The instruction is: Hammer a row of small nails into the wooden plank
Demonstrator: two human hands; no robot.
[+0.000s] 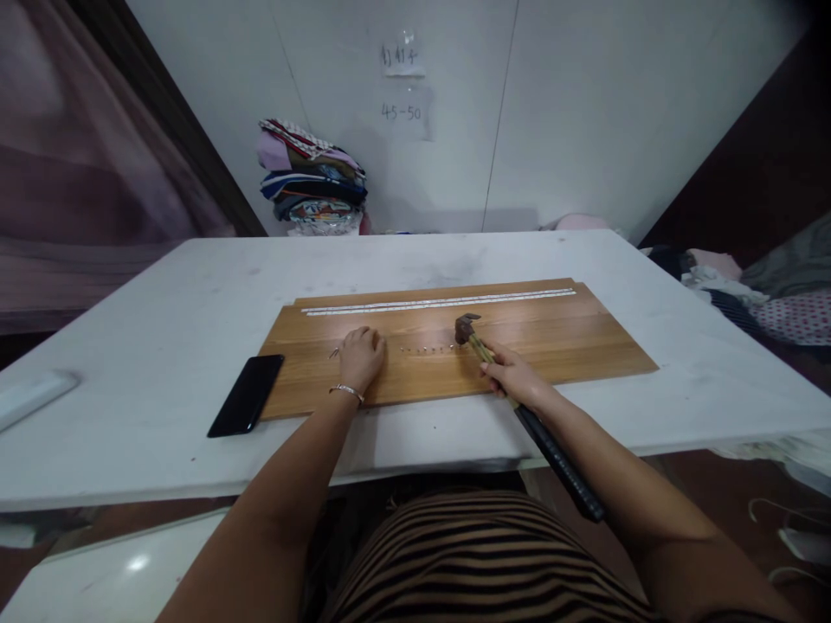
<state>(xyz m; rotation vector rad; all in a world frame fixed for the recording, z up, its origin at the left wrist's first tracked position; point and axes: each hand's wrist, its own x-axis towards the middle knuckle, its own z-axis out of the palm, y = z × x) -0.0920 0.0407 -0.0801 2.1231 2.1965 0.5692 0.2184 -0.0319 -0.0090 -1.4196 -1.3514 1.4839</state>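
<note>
A claw hammer (468, 329) with a yellowish shaft and black grip is in my right hand (516, 374), which is closed around the shaft below the head. The hammer head is over the right end of a row of small nails (426, 350) standing in a wooden board (421, 381). My left hand (362, 355), with a bracelet at the wrist, lies palm down on the board left of the row, fingers resting on the wood. Just left of that hand are a few loose nails (334, 352). Whatever is under the palm is hidden.
Two white measuring strips (441, 302) run along the board's far side. A black phone (247, 396) lies at its left end, partly against it. The white table (195, 285) carries the board. Folded clothes (315, 182) are stacked beyond the far edge, by the wall.
</note>
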